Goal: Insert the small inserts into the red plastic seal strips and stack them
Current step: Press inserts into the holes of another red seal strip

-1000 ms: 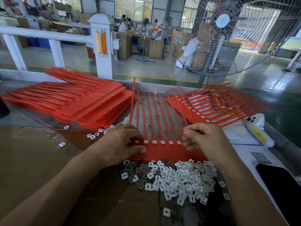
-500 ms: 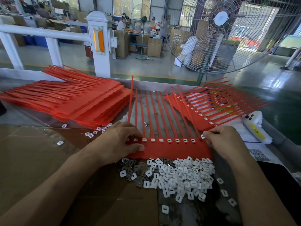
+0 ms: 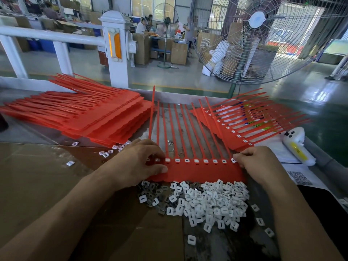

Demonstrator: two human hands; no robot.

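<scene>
Bench [image 3: 28, 185] under strips [image 3: 197, 171], inserts [image 3: 211, 202]

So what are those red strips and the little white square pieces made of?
The red comb-like seal strip sheet looks like moulded plastic: uniform colour, slight sheen, thin tails that bend. The small white slotted square inserts seem matte plastic; the greyer ones among them might be metal.

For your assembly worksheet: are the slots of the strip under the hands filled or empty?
Filled where visible: white inserts sit in the strip slots between the hands. Slots under the left hand cannot be told.
</scene>
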